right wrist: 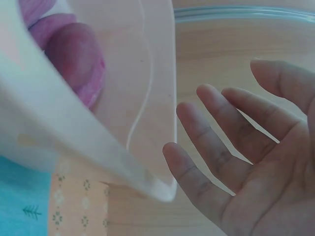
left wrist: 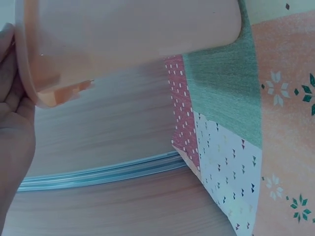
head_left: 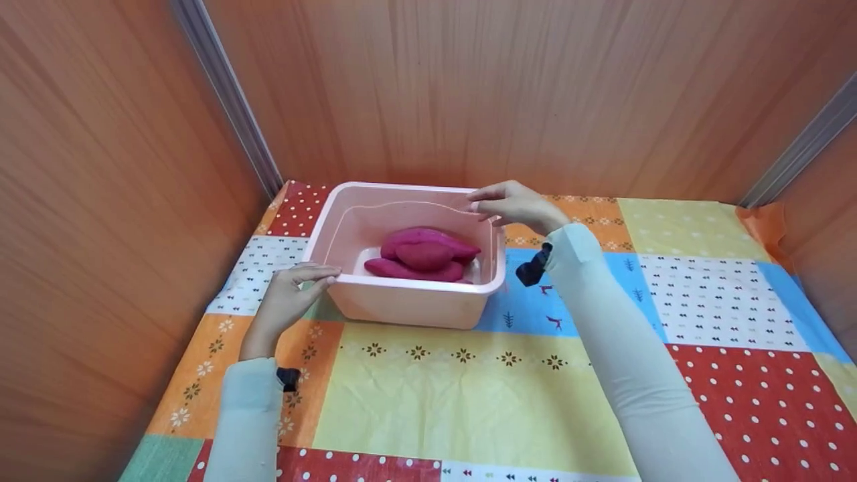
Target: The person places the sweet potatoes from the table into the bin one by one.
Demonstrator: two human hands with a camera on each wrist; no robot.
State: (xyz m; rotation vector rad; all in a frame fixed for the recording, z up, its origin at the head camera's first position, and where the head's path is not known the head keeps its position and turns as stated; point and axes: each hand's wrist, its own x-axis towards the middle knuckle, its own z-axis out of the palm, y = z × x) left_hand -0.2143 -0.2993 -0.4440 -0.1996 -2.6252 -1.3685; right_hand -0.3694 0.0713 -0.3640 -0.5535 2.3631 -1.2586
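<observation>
A pink plastic basin (head_left: 408, 301) stands on the tablecloth near the back wall. Inside it lie several purple-red sweet potatoes (head_left: 425, 254), piled together with tapered ends showing. At the basin's near left corner, my left hand (head_left: 291, 291) pinches the rim between fingers and thumb. The left wrist view shows those fingers (left wrist: 10, 81) bent against the rim, with the fingertips partly hidden behind it. My right hand (head_left: 519, 204) hovers at the far right corner. In the right wrist view its fingers (right wrist: 199, 123) are spread and relaxed beside the basin's rim, holding nothing.
A patchwork-patterned tablecloth (head_left: 455, 395) covers the table. Wood-grain panels (head_left: 502, 94) rise behind and on both sides, with metal strips (head_left: 231, 100) at the corners. Both wrists wear a small black device (head_left: 533, 266).
</observation>
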